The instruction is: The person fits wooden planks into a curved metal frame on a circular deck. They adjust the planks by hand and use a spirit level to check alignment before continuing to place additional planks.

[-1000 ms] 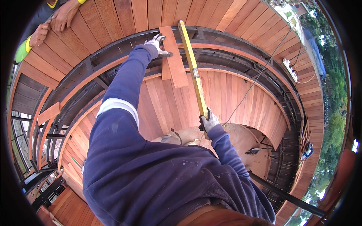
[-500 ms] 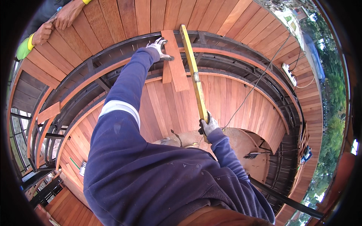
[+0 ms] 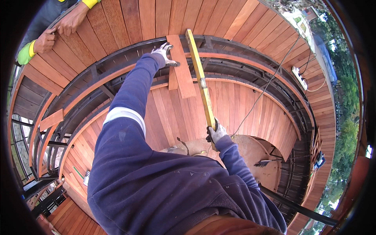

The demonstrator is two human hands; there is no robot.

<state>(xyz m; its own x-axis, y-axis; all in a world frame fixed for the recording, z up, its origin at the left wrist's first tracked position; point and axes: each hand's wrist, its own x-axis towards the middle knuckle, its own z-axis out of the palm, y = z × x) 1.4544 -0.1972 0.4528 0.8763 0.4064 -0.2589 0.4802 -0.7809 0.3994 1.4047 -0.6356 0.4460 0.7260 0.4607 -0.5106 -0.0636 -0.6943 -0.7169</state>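
My left hand, in a pale glove with dark fingertips, reaches far forward. Its fingers and thumb are spread at the left edge of a short reddish wooden board, touching it. The board lies across the curved black framing, with a smaller wood piece partly hidden beneath it. To the right of the board, a long yellow spirit level slants across the same framing. My right hand, gloved too, is closed around the level's near end.
A co-worker's bare hands rest on the curved upper planks at far left. A cable crosses the right side near a white power strip. Below lie a planked tier and a loose board on the left framing.
The scene sits slightly lower in view. My hands, the board and the level keep nearly the same places relative to one another.
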